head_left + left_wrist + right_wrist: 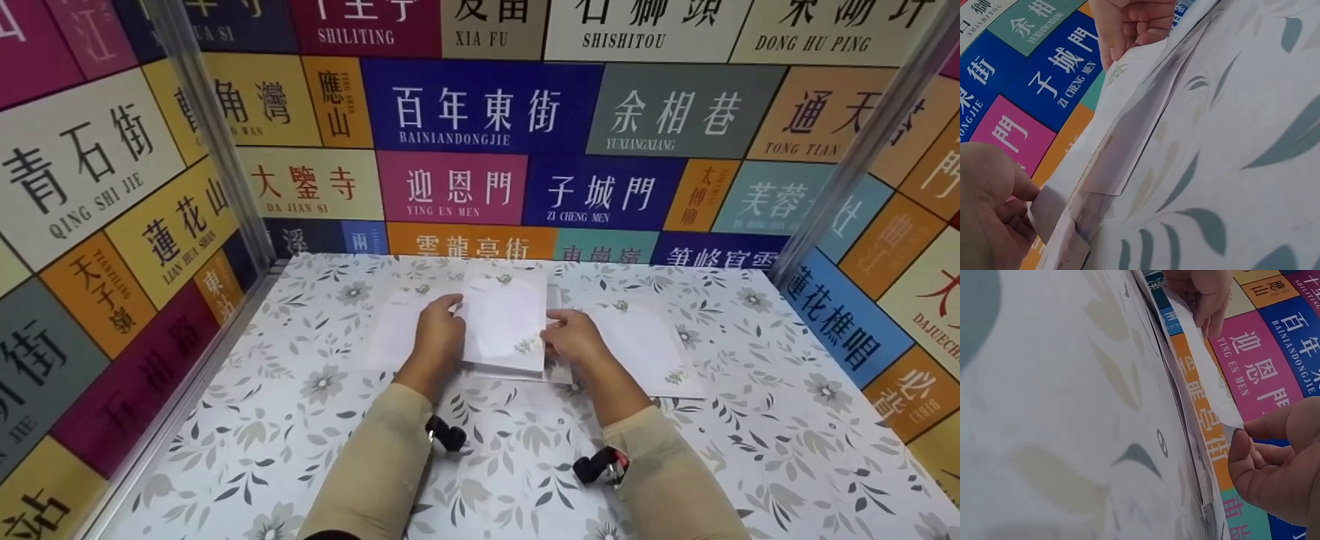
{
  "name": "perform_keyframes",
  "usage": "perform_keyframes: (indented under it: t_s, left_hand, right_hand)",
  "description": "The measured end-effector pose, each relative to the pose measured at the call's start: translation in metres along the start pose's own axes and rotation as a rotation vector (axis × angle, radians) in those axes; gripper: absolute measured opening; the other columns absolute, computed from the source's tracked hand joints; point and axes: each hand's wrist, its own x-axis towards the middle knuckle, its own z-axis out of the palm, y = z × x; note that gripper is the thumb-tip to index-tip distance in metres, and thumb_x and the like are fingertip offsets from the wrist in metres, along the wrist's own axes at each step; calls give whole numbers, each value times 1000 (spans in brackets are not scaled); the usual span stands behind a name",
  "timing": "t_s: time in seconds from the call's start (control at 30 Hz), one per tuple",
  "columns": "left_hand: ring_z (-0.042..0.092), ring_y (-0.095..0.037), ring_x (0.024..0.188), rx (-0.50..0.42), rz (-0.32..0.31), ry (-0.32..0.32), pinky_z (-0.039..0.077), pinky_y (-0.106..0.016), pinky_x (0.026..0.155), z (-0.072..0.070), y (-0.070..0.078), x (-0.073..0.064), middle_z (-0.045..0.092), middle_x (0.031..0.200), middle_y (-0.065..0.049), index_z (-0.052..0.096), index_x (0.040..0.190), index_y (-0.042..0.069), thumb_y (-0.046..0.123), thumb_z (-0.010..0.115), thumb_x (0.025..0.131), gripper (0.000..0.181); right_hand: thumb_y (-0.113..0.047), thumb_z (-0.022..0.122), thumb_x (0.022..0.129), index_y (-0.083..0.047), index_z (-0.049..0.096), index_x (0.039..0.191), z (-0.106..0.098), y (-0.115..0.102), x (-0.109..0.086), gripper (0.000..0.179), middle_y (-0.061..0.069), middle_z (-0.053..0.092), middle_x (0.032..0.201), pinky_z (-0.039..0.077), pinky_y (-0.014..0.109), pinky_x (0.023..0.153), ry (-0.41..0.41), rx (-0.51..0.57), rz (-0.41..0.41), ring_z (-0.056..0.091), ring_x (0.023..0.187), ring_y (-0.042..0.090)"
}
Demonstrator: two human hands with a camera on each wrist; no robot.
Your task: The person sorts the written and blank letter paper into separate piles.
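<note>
A white sheet of stationery paper (506, 319) with small printed flowers at its top and lower right corner is held up over the table between both hands. My left hand (440, 330) pinches its left edge, thumb and fingers meeting there in the left wrist view. On the opposite edge, my right hand (574, 335) pinches the paper between thumb and index finger, plainest in the right wrist view. Beneath it, partly hidden, lies more paper (559, 369). A similar flowered sheet (390, 334) lies to the left, partly behind the left hand, and another (641, 349) to the right.
The table (300, 457) wears a white cloth printed with grey leaves and flowers. Panels with coloured place-name signs (480, 105) stand behind and on both sides. Clear upright posts (217, 135) mark the corners. Each sleeve carries a small black wrist camera (446, 435).
</note>
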Motion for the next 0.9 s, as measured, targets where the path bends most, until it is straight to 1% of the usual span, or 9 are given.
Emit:
perform_keyframes:
  t_s: [0.07, 0.1, 0.23, 0.3, 0.4, 0.5, 0.6, 0.73, 0.9]
  left_hand:
    - [40, -22, 160, -45, -3, 5, 37, -46, 131, -5, -1, 1, 52, 165, 3, 57, 153, 26, 6, 47, 107, 52]
    - [41, -21, 160, -49, 7, 15, 38, -45, 131, -8, -3, 1, 54, 164, 3, 58, 152, 26, 5, 47, 106, 52]
    - [44, -23, 158, 20, 90, 64, 39, -44, 130, -20, -12, 3, 58, 159, 0, 62, 149, 22, 2, 47, 104, 51]
    - [44, -24, 158, 44, 115, 82, 37, -44, 131, -27, -17, 5, 59, 159, -1, 63, 148, 20, 1, 47, 104, 51]
    - [44, -25, 158, 45, 123, 91, 36, -45, 132, -38, -22, 7, 58, 161, -2, 62, 150, 20, 1, 47, 103, 53]
    - [45, -24, 157, 43, 101, 99, 36, -45, 132, -52, -27, 9, 57, 161, -1, 60, 152, 21, 2, 47, 102, 55]
    - [48, -24, 154, 53, 54, 100, 38, -46, 131, -66, -31, 11, 58, 158, -2, 59, 152, 24, 4, 47, 104, 53]
    - [52, -24, 148, 54, -6, 102, 42, -47, 127, -83, -35, 14, 59, 155, -2, 58, 153, 25, 6, 46, 107, 52]
    - [49, -21, 152, 44, -86, 117, 43, -46, 127, -97, -39, 17, 55, 160, 1, 55, 155, 29, 8, 43, 109, 52]
  right_hand:
    - [-9, 61, 103, -9, 50, 159, 5, -2, 0, 57, 16, 66, 132, 62, 38, 94, 0, 18, -5, 71, 101, 23]
    - [-10, 61, 103, -10, 51, 159, 7, -3, 1, 57, 16, 66, 133, 62, 38, 95, -3, 26, -2, 71, 101, 23]
    - [-12, 62, 104, -13, 51, 159, 19, -9, 1, 56, 15, 65, 134, 62, 39, 99, -15, 39, 12, 72, 104, 23]
    - [-11, 62, 103, -14, 52, 159, 27, -12, 2, 56, 14, 66, 132, 62, 39, 99, -14, 45, 12, 72, 103, 23]
    - [-8, 62, 101, -13, 53, 158, 39, -17, 4, 57, 14, 68, 128, 63, 40, 97, -7, 71, -3, 73, 96, 21]
    - [-4, 62, 99, -10, 54, 157, 54, -21, 4, 59, 15, 69, 122, 64, 41, 94, -16, 108, -36, 72, 88, 18]
    - [-1, 61, 98, -7, 55, 155, 70, -25, 3, 58, 15, 70, 118, 65, 41, 92, -32, 163, -60, 70, 84, 16]
    - [0, 61, 99, -5, 56, 154, 88, -30, 0, 55, 12, 69, 115, 64, 39, 90, -62, 237, -64, 69, 85, 15]
    - [-1, 63, 99, -5, 54, 156, 104, -37, -4, 57, 8, 65, 115, 63, 40, 91, -82, 263, -66, 66, 87, 15]
